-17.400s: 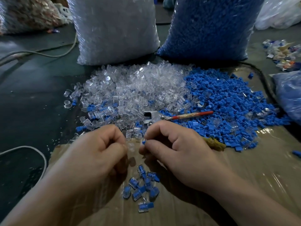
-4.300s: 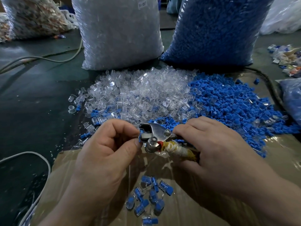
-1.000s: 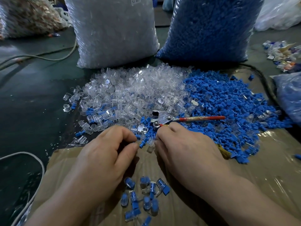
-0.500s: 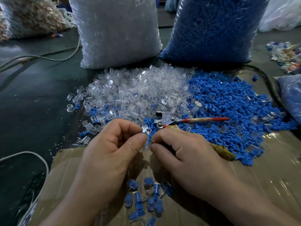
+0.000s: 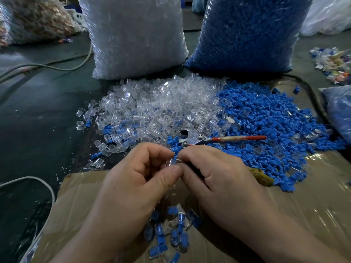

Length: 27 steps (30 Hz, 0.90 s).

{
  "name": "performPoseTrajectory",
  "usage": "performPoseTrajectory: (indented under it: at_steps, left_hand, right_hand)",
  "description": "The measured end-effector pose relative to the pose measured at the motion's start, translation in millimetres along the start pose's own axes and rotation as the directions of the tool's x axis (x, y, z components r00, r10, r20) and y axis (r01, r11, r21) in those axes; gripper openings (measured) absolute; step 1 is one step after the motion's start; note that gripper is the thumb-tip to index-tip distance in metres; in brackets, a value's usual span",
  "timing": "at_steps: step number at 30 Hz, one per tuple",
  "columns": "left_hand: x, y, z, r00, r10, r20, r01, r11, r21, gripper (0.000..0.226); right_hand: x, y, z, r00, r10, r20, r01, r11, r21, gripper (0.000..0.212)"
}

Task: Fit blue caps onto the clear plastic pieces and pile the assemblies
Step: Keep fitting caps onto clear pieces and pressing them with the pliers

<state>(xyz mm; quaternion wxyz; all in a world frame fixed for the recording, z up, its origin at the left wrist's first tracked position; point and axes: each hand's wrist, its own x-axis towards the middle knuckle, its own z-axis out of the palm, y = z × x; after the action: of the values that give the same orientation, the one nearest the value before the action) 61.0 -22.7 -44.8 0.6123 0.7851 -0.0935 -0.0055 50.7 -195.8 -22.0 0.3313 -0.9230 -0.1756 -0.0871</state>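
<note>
My left hand (image 5: 140, 179) pinches a clear plastic piece (image 5: 169, 161) between thumb and forefinger. My right hand (image 5: 214, 175) meets it fingertip to fingertip and pinches something small against that piece; what it holds is hidden by the fingers. Behind the hands spreads a heap of clear pieces (image 5: 161, 107), and to its right a heap of blue caps (image 5: 269, 122). A small pile of capped assemblies (image 5: 171, 236) lies on the cardboard (image 5: 303, 202) below my hands.
Pliers with a red handle (image 5: 218, 139) lie across the heaps just beyond my fingers. A sack of clear pieces (image 5: 133, 35) and a sack of blue caps (image 5: 245, 31) stand at the back. A white cable (image 5: 38, 182) curves at the left.
Both hands have drawn together, so the fingertips now meet around the clear piece. The pliers and the pile of assemblies have stayed where they were.
</note>
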Motion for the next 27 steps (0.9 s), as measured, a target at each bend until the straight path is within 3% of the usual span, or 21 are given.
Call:
performPoseTrajectory:
  at_steps: [2,4,6,8,9,11,13,15,19,23,27]
  left_hand:
    - [2,-4,-1,1.000,-0.010,-0.015,0.009,0.999,-0.039,0.040]
    - [4,-7,-3,0.999,-0.018,-0.046,0.013,0.995,-0.100,0.040]
    - [5,-8,-4,0.997,-0.048,-0.058,0.035,0.979,-0.202,0.038]
    - [5,-8,-3,0.997,-0.074,-0.038,0.060,0.956,-0.288,0.040]
    - [5,-8,-3,0.996,-0.081,-0.020,0.071,0.949,-0.306,0.042]
    - [4,-7,-3,0.995,-0.094,0.018,0.095,0.942,-0.320,0.042]
    - [4,-5,-5,0.994,-0.103,0.048,0.112,0.946,-0.304,0.034]
    - [3,-3,-5,0.990,-0.110,0.085,0.131,0.946,-0.295,0.032]
    - [2,6,-2,0.981,-0.095,0.169,0.145,0.938,-0.314,0.029]
    - [1,6,-2,0.982,-0.092,0.164,0.141,0.937,-0.320,0.030]
    - [2,4,-2,0.987,-0.068,0.144,0.110,0.943,-0.313,0.028]
  right_hand:
    - [0,1,-1,0.999,0.026,0.023,-0.027,0.999,0.045,0.019]
    - [0,2,-6,0.987,0.157,0.029,-0.159,0.960,0.229,0.016]
    - [0,2,-12,0.948,0.294,0.125,-0.315,0.790,0.525,0.009]
    - [-2,2,-15,0.922,0.320,0.217,-0.380,0.645,0.663,0.012]
    - [-2,2,-14,0.928,0.305,0.213,-0.367,0.651,0.665,0.012]
    - [-2,4,-12,0.963,0.251,0.101,-0.263,0.780,0.568,0.003]
    - [-2,5,-13,0.975,0.220,0.018,-0.199,0.842,0.502,0.012]
    - [-2,5,-15,0.974,0.225,0.002,-0.186,0.800,0.571,0.019]
    - [-4,3,-12,0.970,0.216,0.115,-0.229,0.640,0.734,0.010]
    - [-3,7,-10,0.981,0.191,-0.013,-0.153,0.824,0.546,0.009]
    - [-5,6,-11,0.994,0.106,-0.022,-0.085,0.890,0.449,0.008]
